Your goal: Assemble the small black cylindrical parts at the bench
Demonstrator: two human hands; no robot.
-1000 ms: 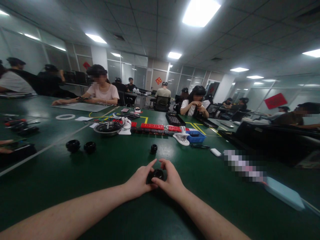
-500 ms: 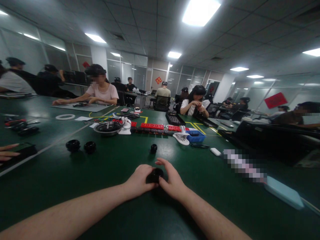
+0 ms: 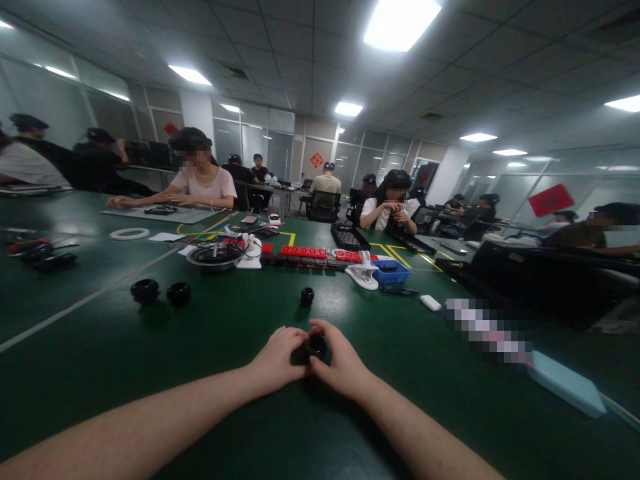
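My left hand (image 3: 281, 357) wraps around one side of a glossy black round fitting (image 3: 316, 347) in front of me, with its dark opening facing up. On the other side, my right hand (image 3: 343, 360) curls its thumb and fingers against the fitting's rim. Part of the piece is covered by my fingers. Just beyond my hands stands a smaller black fitting (image 3: 307, 297), upright on the green table (image 3: 240, 313). Two more black parts of similar shape, a larger fitting (image 3: 145, 291) and its neighbour (image 3: 179, 294), sit to the left.
Red block strips (image 3: 304, 251), a round metal dish (image 3: 214, 257), a white clamp (image 3: 363, 273) and a blue bin (image 3: 390, 272) line the table's middle. A light-blue case (image 3: 567, 382) lies right, tools (image 3: 43, 253) left. People (image 3: 207, 177) sit across the table.
My right hand's fingers have closed in on the fitting, and its opening shows more. Another person's hand and a black object at the left edge have gone from view.
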